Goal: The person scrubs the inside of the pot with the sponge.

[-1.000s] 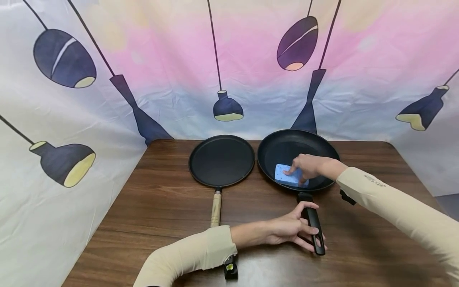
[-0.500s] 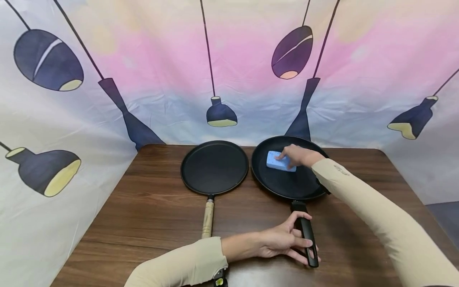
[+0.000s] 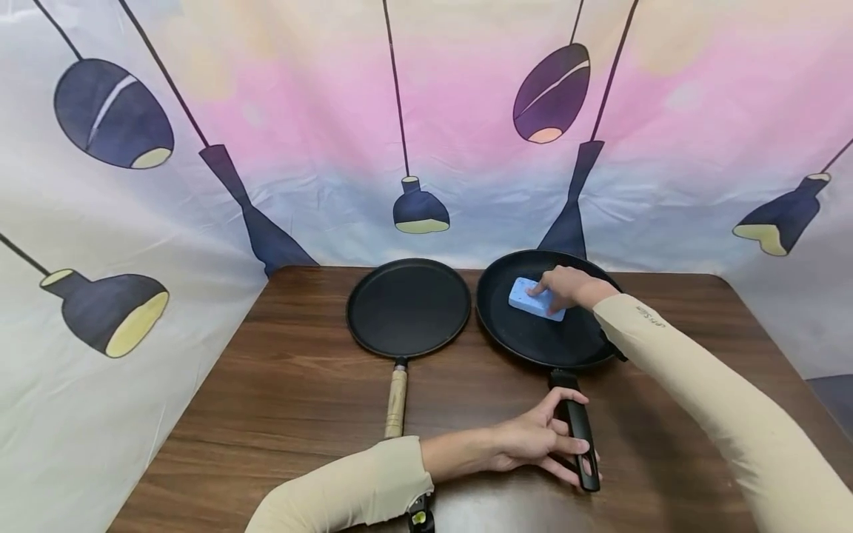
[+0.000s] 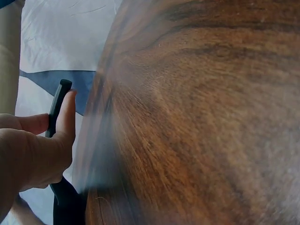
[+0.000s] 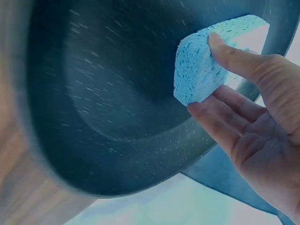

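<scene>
In the head view a black frying pan (image 3: 526,340) lies at the back right of the table, its black handle (image 3: 580,426) pointing toward me. My left hand (image 3: 533,440) grips that handle with thumb and fingers on either side; the left wrist view shows the handle (image 4: 56,105) between them. Inside the pan, my right hand (image 3: 566,286) pinches a light blue sponge (image 3: 523,296). Seen from the right wrist, thumb and fingers hold the porous sponge (image 5: 192,65) by its edges against the dark pan surface (image 5: 126,84), which has small pale specks.
A flat black griddle pan (image 3: 408,307) with a wooden handle (image 3: 396,403) lies just left of the frying pan. Both rest on a brown wooden table (image 3: 280,385). Behind the table hangs a cloth backdrop (image 3: 320,111) printed with lamps.
The sponge and right hand have moved from the pan's near side toward its back, then shifted only slightly. The left hand keeps its grip on the handle. The head view has tilted a little.
</scene>
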`<state>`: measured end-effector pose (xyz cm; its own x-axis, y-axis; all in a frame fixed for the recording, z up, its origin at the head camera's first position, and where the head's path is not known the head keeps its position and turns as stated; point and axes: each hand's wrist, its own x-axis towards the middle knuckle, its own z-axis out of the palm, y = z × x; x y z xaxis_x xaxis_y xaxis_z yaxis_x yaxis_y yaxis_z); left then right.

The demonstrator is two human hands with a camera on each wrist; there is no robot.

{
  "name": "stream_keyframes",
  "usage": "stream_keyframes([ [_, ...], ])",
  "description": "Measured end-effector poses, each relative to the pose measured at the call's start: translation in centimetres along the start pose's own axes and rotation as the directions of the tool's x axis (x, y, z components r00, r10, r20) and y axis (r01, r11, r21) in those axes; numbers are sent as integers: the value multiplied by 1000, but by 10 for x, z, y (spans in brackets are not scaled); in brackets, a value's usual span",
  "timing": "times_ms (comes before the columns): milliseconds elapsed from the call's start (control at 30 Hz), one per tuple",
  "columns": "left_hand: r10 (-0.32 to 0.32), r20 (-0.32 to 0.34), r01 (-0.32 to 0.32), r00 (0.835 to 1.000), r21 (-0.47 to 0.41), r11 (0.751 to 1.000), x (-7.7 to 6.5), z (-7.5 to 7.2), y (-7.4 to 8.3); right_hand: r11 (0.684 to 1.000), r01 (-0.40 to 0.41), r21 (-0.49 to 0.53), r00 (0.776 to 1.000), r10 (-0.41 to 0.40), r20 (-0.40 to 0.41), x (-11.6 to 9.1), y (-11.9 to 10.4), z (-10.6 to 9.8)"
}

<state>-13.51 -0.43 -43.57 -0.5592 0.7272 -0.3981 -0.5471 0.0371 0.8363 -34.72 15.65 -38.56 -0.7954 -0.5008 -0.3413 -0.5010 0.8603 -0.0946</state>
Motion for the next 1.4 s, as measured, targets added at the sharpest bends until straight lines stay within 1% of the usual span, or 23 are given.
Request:
stream_keyframes([
  [200,9,-5,-9,1000,2,1000,1,-3,2,993,118,-2,993,-118,25,-31,-13,11],
  [300,2,2,-2,1000,3,1000,1,-3,2,987,158,11,987,-158,35,-43,-16,18],
  [400,-3,9,3,1000,0,1000,2,0,1,985,166,44,985,-167,31,-51,-15,22],
  [567,-25,34,26,999,-36,999,3,-2,4,978,176,109,984,-178,9,-39,-3,19],
  [633,-29,41,31,999,-47,998,3,-2,5,977,178,114,984,-178,-13,-31,4,18],
  [667,-29,40,31,999,-49,998,3,-2,5,977,174,120,985,-172,-25,-27,6,17],
  [733,-26,34,28,999,-47,998,3,-2,6,982,136,135,990,-131,-42,-20,11,16],
  [867,-30,17,30,999,-46,999,3,-1,4,986,3,169,999,6,-54,-8,17,12],
  [967,-35,13,36,999,-47,998,2,0,3,981,-90,172,993,101,-60,-1,21,10],
  [1033,-38,18,39,999,-48,998,1,0,2,978,-132,161,988,143,-61,3,24,9],
  [1167,-39,25,40,999,-47,998,1,-2,2,977,-168,128,982,177,-65,9,28,8],
  [1300,-38,25,39,999,-43,998,2,-3,2,979,-167,118,982,176,-69,10,31,10],
  [1400,-34,4,34,999,-40,999,3,-3,2,984,-153,90,984,160,-74,8,32,11],
])
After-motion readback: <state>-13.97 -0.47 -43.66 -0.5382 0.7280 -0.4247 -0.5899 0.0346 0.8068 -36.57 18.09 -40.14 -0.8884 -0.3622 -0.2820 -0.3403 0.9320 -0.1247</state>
